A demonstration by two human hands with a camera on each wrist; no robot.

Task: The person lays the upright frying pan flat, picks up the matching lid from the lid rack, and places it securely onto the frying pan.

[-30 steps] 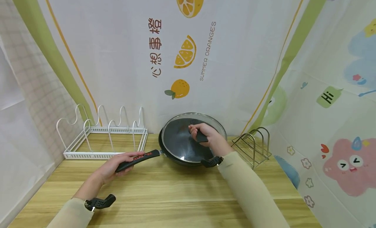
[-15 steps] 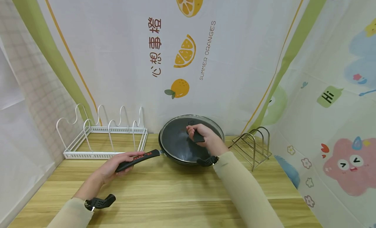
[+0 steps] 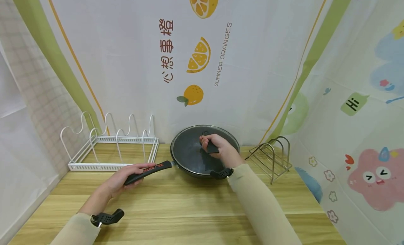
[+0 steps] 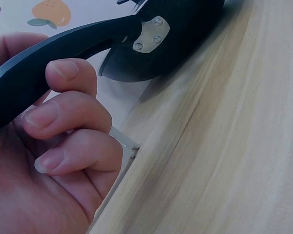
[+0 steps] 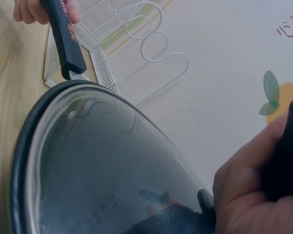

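A dark wok stands on the wooden table near the back curtain. Its long black handle with red lettering points left toward my left hand. In the left wrist view, the fingers of that hand curl round the handle. A glass lid with a thin metal rim covers the wok, and its rim lies along the wok's edge in the right wrist view. My right hand grips the lid's black upright handle, whose lower part the hand hides.
A white wire rack with wavy dividers stands left of the wok, behind my left hand. On the right is a small metal wire rack, close to my right forearm. The curtain hangs directly behind the wok.
My right hand has moved the lid slightly left and down, so it now sits level over the wok instead of overhanging its right back side. The left hand stays on the handle.
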